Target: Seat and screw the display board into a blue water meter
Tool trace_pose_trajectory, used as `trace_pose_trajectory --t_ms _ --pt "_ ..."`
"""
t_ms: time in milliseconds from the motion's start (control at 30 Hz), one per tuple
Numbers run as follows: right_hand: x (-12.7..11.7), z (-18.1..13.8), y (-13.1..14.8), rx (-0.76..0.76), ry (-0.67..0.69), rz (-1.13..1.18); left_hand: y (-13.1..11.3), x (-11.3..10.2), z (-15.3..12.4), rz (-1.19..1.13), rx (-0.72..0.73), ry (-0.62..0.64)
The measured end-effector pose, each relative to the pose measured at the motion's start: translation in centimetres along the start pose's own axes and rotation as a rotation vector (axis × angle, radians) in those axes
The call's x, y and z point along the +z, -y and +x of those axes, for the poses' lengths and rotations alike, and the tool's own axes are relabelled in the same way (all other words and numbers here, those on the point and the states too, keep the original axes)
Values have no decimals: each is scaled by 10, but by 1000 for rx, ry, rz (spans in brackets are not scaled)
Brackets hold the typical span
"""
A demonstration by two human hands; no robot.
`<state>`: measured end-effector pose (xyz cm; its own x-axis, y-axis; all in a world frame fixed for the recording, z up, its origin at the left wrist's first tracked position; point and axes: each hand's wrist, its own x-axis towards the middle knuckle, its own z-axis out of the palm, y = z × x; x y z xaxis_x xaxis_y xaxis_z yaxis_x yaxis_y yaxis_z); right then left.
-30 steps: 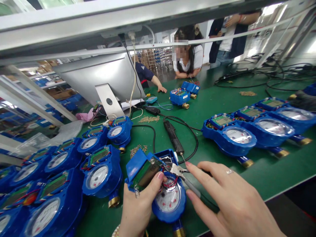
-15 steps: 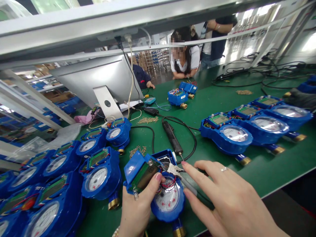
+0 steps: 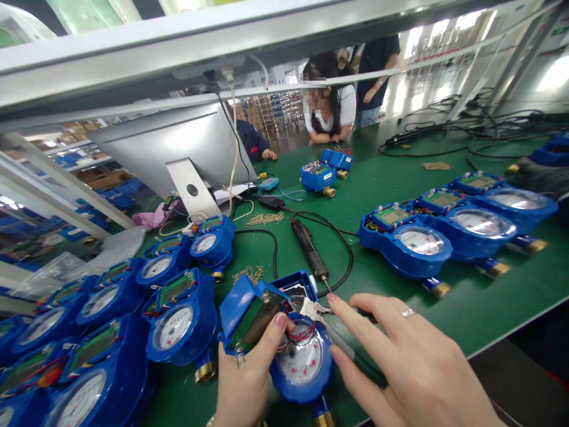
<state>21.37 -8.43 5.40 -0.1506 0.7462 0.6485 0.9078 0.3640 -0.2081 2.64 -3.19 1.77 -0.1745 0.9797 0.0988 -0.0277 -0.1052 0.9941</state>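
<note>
My left hand [image 3: 249,379] is closed on a green circuit board [image 3: 256,323] with a display, its thumb on the board's right edge. A blue lid [image 3: 237,302] is beside the board, and a small spring hangs below it. Just right of that hand lies an open blue water meter [image 3: 306,356], with thin red and dark wires over its clear dial. My right hand [image 3: 404,356] holds pliers [image 3: 340,341], a handle between thumb and index finger. The jaws point left at the wires by the board; whether they grip one I cannot tell.
A black electric screwdriver [image 3: 307,246] lies on the green table behind the meter. Screw piles [image 3: 264,219] are near it. Several water meters [image 3: 178,320] crowd the left; more meters [image 3: 420,240] line the right. A monitor [image 3: 178,148] stands behind. A person [image 3: 331,115] leans on the far edge.
The view has shifted slightly. My hands keep nearly the same pose, with the circuit board and the pliers. In the background, a standing person's arm has lowered.
</note>
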Motion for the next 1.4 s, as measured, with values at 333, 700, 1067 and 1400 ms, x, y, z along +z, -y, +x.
trace_pose_trajectory --t_ms 333,700,1067,1400 --pt "1 3 1 7 15 12 5 -3 -1 4 -44 -6" --pt "-3 4 -2 -1 78 -28 2 0 -1 74 -25 -25" --pt "-2 3 -2 -45 89 -85 1 1 0 40 -31 8" --pt "0 3 2 -91 73 -86 -4 -2 1 -15 -37 87"
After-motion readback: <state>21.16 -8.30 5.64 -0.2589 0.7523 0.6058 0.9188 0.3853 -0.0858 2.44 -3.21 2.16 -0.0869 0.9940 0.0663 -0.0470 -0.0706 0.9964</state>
